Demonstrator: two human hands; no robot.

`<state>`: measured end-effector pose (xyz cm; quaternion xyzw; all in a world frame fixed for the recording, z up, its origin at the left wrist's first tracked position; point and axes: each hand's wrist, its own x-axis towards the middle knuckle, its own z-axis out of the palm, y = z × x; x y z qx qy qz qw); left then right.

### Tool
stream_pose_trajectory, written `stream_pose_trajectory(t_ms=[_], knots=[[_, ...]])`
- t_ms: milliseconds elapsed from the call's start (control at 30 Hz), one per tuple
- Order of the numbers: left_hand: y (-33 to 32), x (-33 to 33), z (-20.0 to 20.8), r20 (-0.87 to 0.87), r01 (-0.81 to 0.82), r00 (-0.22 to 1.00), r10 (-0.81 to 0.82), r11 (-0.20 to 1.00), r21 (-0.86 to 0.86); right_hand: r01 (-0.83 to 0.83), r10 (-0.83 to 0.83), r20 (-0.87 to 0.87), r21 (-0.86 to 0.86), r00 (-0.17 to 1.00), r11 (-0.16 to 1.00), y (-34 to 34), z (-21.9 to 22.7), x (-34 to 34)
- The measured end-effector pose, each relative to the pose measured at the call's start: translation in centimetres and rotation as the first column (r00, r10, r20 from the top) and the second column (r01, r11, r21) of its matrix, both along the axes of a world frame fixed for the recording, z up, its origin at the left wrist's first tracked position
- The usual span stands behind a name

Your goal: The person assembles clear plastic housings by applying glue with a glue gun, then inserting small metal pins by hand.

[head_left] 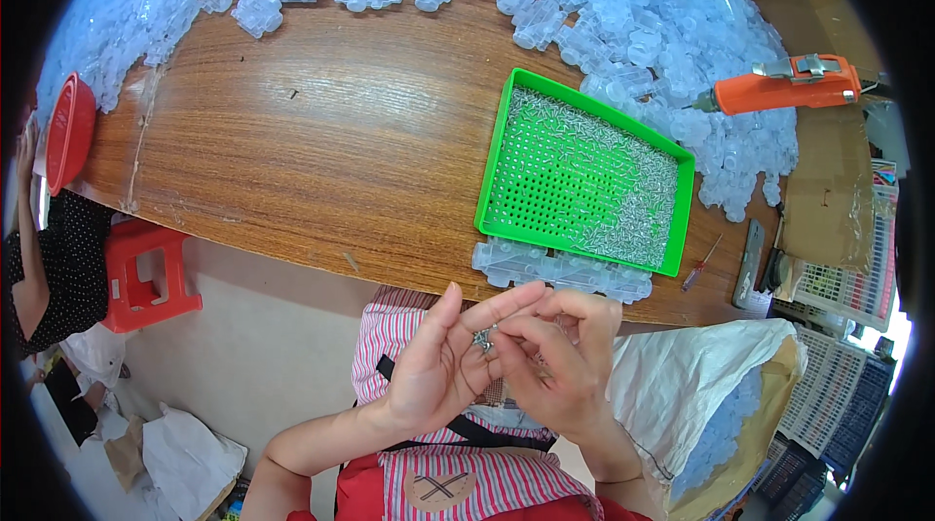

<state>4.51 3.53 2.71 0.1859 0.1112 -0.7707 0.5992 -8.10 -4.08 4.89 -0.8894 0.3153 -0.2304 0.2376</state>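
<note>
My left hand (443, 365) is cupped palm up over my lap and holds a small bunch of metal screws (483, 337). My right hand (557, 360) pinches at those screws with thumb and forefinger, fingertips touching the left palm. Just beyond my hands, a row of clear plastic parts (560, 271) lies at the near table edge. Behind it sits a green perforated tray (506, 166) with several small silver screws spread over its right half.
A big heap of clear plastic parts (623, 5) covers the far and right side of the wooden table (321, 141). An orange electric screwdriver (784, 85) hangs at right; a small screwdriver (699, 265), a sack of parts (726, 404), a red bowl (68, 131), a red stool (146, 273).
</note>
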Motion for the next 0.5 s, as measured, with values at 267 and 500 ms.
stream_pose_trajectory(t_ms=[267,500], knots=[[0.1,-0.4,0.0,0.144,-0.013,0.990,0.006,0.999,0.045,0.006,-0.010,-0.058,-0.064,0.998,0.998,-0.2,0.0,0.0],[0.8,-0.7,-1.7,0.321,0.028,0.945,-0.063,0.993,0.112,-0.042,-0.020,-0.210,-0.289,0.978,0.956,-0.5,0.4,-0.8]])
